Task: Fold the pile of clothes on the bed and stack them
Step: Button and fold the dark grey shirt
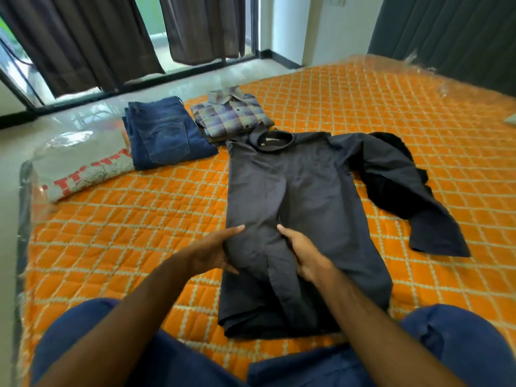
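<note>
Shirt Orientation Before the Next Fold

Shirt (301,196) lies flat on the bed (139,219), long axis running from collar (far end) to hem. Left hand (212,252) grips the left edge with curled fingers; right hand (304,255) pinches fabric mid-body. One sleeve trails rightward, nearer the right hand.

Looks like a bedroom in someone's home: a bed (167,208) with an orange quilted cover, plastic wrap still on the mattress edges, dark curtains (83,43) over a glass sliding door (156,32), tiled floor (69,115), and folded clothes (195,127) on the bed.
</note>
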